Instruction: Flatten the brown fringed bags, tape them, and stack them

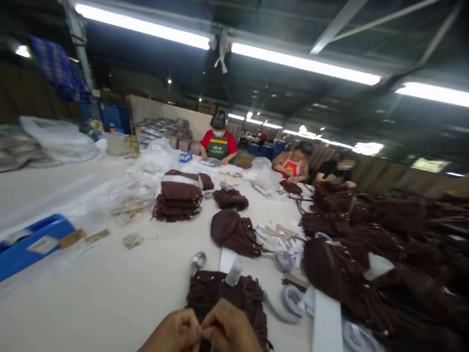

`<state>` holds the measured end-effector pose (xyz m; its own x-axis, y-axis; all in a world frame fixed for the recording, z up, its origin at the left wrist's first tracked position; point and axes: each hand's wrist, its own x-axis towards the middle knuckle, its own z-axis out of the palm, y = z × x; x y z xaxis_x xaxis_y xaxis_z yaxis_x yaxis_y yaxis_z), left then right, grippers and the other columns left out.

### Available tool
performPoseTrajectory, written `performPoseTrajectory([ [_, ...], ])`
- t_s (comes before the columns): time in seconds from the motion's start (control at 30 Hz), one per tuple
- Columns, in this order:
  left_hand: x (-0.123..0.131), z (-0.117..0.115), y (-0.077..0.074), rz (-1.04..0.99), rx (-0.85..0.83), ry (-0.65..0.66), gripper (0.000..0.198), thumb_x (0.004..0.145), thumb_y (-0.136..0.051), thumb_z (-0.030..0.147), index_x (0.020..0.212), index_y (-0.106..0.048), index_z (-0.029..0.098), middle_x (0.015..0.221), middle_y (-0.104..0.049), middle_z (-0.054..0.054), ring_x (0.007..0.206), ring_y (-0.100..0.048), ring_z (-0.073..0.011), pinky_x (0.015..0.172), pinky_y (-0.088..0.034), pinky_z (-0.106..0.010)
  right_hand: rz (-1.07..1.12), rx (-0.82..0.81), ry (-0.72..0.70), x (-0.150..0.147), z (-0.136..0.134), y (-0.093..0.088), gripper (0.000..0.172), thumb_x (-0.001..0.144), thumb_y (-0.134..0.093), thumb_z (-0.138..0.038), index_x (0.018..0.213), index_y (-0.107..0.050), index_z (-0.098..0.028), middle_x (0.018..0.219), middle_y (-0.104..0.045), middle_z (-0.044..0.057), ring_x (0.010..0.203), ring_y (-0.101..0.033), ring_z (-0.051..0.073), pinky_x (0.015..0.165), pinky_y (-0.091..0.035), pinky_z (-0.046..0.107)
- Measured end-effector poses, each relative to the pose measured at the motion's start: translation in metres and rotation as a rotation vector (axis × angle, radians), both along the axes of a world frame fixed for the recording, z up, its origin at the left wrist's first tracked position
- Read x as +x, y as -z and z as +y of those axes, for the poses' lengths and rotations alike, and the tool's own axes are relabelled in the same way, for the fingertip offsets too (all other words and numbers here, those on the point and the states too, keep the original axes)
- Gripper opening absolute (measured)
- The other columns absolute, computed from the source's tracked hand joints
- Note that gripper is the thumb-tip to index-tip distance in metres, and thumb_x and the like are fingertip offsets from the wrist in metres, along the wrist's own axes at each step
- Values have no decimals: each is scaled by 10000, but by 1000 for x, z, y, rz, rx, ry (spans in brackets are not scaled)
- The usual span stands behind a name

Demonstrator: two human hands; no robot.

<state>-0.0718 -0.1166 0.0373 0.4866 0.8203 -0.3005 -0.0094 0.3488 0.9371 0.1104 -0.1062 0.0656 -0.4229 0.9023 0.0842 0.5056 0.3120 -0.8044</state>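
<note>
Both my hands meet at the bottom middle of the view, over a dark brown fringed bag [223,288] lying on the white table. My left hand [176,330] is closed, its fingertips pinched together. Close against it, my right hand [227,322] is pinched too. Whatever sits between the fingertips is too small or hidden to make out. A translucent whitish strip or roll [234,272] rests on the bag's upper edge. Just behind the bag lies a small shiny roll [198,261]. Rolls of grey-white strap [293,299] sit to the right of the bag.
A blue tape dispenser [36,244] stands at the left. Brown bags lie in a stack [179,195] and in a large heap [366,244] at the right. Clear plastic bags [135,190] and paper scraps [282,234] cover parts of the table [110,293]. Several co-workers sit at the far side.
</note>
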Motion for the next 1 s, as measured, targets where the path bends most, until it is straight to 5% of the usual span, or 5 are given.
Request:
performPoseTrajectory([
  [0.2, -31, 30, -2, -125, -131, -54, 328, 758, -693, 466, 803, -532, 184, 705, -677, -33, 419, -447, -66, 413, -301, -192, -15, -72, -57, -20, 29, -6, 118, 856, -516, -146, 818, -609, -209, 824, -618, 7, 757, -576, 145, 684, -411, 247],
  [0.4, -56, 124, 8, 535, 340, -308, 302, 907, -406, 460, 787, -535, 216, 714, -663, -27, 511, -578, -150, 508, -380, -255, -164, -26, 85, -31, 73, 19, 128, 928, -448, -209, 847, -547, -215, 837, -584, 28, 795, -562, 183, 715, -397, 293],
  [0.6, -33, 190, 42, 736, 413, -342, 353, 622, -749, 444, 814, -561, 215, 664, -649, -70, 732, -651, -299, 655, -397, -322, -321, -3, 53, -38, 101, 38, 168, 956, -369, -238, 892, -524, -229, 912, -565, 61, 784, -569, 208, 710, -401, 318],
  [0.83, -38, 180, 62, 674, 354, -308, 136, 811, -572, 336, 834, -515, 215, 684, -627, -11, 605, -612, -189, 583, -413, -275, -98, -96, 49, -39, 114, 50, 143, 975, -384, -261, 972, -526, -244, 984, -617, 61, 906, -602, 201, 776, -445, 286],
  [1.0, -52, 145, 61, 791, 349, -642, 326, 929, -487, 414, 1170, -455, 197, 1066, -645, -79, 750, -664, -185, 649, -522, -311, 2, -136, 91, -49, 111, 69, 181, 995, -344, -259, 990, -523, -237, 1037, -627, 51, 972, -604, 184, 851, -448, 278],
])
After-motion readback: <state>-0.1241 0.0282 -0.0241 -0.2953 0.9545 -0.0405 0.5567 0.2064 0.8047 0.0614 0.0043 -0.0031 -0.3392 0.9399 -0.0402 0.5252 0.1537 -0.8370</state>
